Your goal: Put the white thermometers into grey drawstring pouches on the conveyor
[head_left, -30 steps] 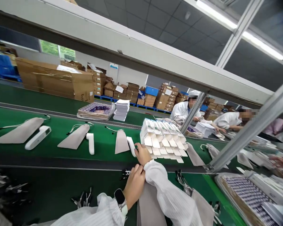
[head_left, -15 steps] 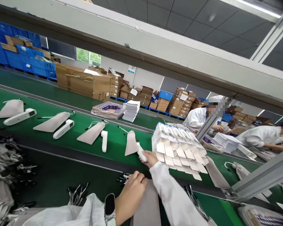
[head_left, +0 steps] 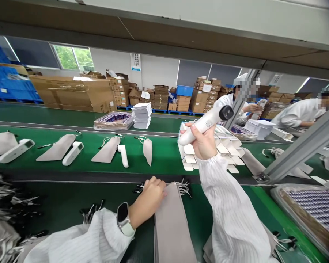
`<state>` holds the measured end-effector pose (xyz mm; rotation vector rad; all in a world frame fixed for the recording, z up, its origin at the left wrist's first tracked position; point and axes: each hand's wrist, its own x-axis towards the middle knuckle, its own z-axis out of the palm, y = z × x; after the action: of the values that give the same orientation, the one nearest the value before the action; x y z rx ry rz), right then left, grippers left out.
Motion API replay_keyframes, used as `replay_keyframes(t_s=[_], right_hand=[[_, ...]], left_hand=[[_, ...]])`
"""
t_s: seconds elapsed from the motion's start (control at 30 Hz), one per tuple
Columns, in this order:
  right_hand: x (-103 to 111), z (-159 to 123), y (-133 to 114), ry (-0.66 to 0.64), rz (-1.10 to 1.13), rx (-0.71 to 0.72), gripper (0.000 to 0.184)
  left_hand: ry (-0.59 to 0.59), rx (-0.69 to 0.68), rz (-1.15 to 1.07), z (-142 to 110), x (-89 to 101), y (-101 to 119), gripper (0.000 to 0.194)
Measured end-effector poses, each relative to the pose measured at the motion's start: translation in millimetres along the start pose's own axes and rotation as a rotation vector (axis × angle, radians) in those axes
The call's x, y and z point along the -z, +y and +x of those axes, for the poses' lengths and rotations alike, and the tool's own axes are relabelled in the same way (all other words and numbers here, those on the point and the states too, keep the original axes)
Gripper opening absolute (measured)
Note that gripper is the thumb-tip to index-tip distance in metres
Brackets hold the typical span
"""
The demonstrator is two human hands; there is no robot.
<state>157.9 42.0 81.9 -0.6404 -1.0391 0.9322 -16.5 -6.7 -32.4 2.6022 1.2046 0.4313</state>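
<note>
My right hand (head_left: 202, 143) is raised above the green belt (head_left: 164, 155), closed around a white handheld device (head_left: 205, 124) whose dark round end points up and right. Low in view, my left hand (head_left: 150, 195) rests with curled fingers on the top edge of a stack of grey pouches (head_left: 171, 223). A lone grey drawstring pouch (head_left: 147, 150) lies on the belt where the device lay. Behind my right hand stands a fanned row of open white boxes (head_left: 224, 146).
Left along the belt lie more pouch and device pairs (head_left: 111, 151) (head_left: 62, 150) (head_left: 9, 146). A tray of dark parts (head_left: 113, 121) and a white paper stack (head_left: 142, 115) sit behind. A metal frame post (head_left: 298, 148) slants at right. Two other people (head_left: 301, 111) work across.
My right hand picked the white device off the belt beside the pouch and lifted it up and right. My left hand stayed on the pouch stack. The view shifted.
</note>
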Motion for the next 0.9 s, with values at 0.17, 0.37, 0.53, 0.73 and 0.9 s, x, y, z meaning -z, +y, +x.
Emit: replay_keyframes(t_s=[0.17, 0.37, 0.53, 0.73, 0.9], right_hand=[[1, -19, 30, -0.193, 0.059, -0.228, 0.075], [5, -35, 65, -0.275, 0.146, -0.418, 0.079], [9, -35, 65, -0.282, 0.197, -0.45, 0.062], [19, -46, 72, -0.605, -0.169, -0.551, 0.032], [12, -61, 75, -0.763, -0.423, -0.645, 0.05]], left_hand=[[-0.046, -0.057, -0.203, 5, 10.6, -5, 0.011], [0.029, 0.093, -0.342, 1, 19.5, 5, 0.018], [0.159, 0.112, -0.456, 3, 21.3, 6, 0.02], [0.417, 0.075, -0.444, 4, 23.9, 3, 0.014], [0.453, 0.091, -0.432, 9, 35.2, -3, 0.019]])
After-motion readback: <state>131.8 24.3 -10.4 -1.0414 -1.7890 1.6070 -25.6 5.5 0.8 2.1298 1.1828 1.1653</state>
